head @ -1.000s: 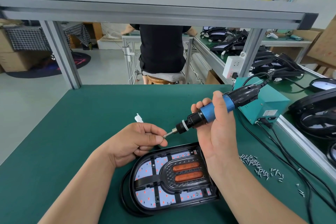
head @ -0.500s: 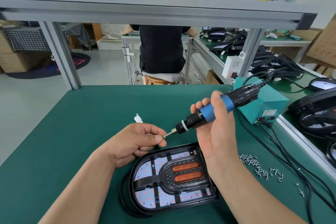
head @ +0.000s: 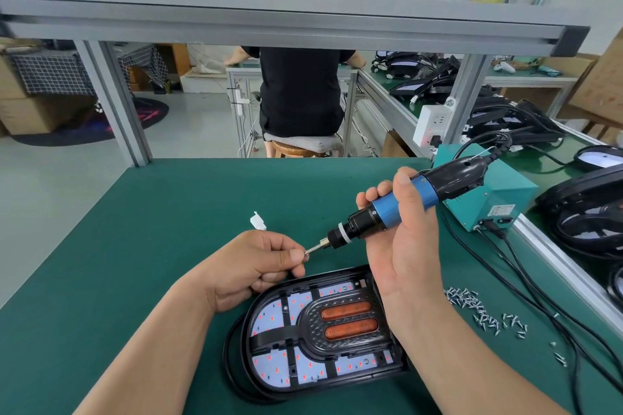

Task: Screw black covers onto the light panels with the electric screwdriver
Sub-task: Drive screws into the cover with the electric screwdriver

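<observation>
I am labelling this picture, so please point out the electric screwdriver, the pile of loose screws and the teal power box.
electric screwdriver (head: pixel 387 211): head view, blue barrel.
pile of loose screws (head: pixel 469 304): head view, middle of the pile.
teal power box (head: pixel 509 189): head view, top face.

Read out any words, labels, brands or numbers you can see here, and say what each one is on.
No text is readable.
White label on the teal power box: print too small and blurred.
Socket strip: no legible marking.
Electric screwdriver: no lettering visible.
</observation>
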Demonstrator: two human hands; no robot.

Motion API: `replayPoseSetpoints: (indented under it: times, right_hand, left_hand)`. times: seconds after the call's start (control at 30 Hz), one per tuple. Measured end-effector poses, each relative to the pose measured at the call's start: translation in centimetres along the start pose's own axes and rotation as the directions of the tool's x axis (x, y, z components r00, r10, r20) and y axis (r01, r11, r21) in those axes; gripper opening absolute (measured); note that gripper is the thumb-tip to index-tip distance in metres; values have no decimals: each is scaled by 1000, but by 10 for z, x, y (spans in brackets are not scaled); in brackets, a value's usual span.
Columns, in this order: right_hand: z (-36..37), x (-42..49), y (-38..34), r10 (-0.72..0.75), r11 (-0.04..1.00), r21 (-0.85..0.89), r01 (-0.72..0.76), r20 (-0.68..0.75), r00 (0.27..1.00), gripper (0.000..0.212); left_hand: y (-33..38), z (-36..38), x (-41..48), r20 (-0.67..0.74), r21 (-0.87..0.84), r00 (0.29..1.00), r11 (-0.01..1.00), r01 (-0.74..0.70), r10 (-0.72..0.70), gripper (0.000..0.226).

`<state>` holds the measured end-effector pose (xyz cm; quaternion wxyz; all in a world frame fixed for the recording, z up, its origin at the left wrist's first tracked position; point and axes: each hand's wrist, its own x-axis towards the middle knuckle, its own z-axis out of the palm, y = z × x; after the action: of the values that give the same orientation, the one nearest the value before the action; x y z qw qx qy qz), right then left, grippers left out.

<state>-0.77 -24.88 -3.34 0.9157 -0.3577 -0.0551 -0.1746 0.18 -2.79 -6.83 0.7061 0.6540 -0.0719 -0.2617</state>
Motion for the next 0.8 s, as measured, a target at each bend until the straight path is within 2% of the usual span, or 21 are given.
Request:
replayPoseSetpoints:
  times: [0.3,0.43,0.53,0.8]
  right_hand:
    - [-2,2,1,5,1000,-8,-5,5,1000,25]
    - [0,2,3,23,1000,-6,-23,-44,999,26]
    - [-3,3,2,61,998,-8,-61,-65,996,16]
    - [-5,8,2,81,986,-134,-94,-105,991,19]
  left_hand:
    - [-2,-1,0,21,-8,999,1000,-24,24,9]
    - [-4,-1,1,9,-6,999,999,-44,44,9]
    - [-5,-1,2,4,-1,999,999,-54,54,9]
    - [-6,-1,4,-30,-18,998,998,-56,55,11]
